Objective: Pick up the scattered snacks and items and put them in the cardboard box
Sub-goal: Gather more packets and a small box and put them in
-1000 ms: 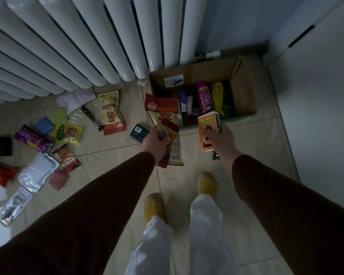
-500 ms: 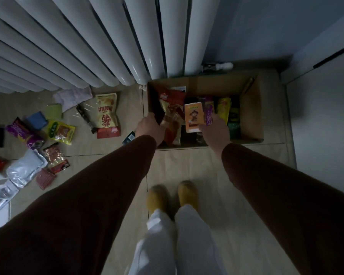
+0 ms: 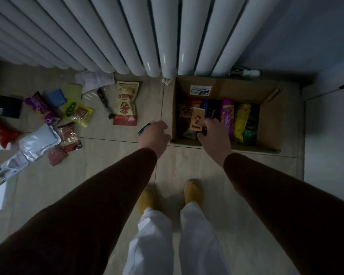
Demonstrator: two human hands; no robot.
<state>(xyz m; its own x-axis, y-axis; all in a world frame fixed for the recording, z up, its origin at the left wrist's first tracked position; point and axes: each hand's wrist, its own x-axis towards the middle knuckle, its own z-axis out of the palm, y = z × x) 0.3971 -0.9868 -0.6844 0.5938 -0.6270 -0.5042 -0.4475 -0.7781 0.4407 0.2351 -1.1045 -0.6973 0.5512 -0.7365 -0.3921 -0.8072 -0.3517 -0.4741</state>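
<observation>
Here, scattered snack packets are seen lying on the tiled floor (image 3: 111,155) at the far left: a red foil bag (image 3: 0,132), a silver foil pouch (image 3: 38,141), a purple wrapper (image 3: 41,110), a blue square packet (image 3: 55,97) and a yellow-green sachet (image 3: 78,114). Further right, a tall yellow pouch with red characters (image 3: 126,102) is laid flat below the white column radiator (image 3: 127,36), with a red card strip (image 3: 125,120) at its lower end.

The left hand (image 3: 154,135) is held just left of the box's wall, its fingers loosely curled; a small teal packet (image 3: 143,129) shows at its far edge, and whether it is held cannot be told.

The open brown cardboard box (image 3: 270,120) stands on the floor against the radiator. Inside it, an orange carton with a cartoon figure (image 3: 196,119) is seen upright among the packets, and the right hand (image 3: 213,133) is placed over the box's near edge, its fingertips at that carton; a grip on it cannot be confirmed. A purple tube bag (image 3: 226,116) and a yellow bag (image 3: 241,120) are stacked side by side to the right.
</observation>
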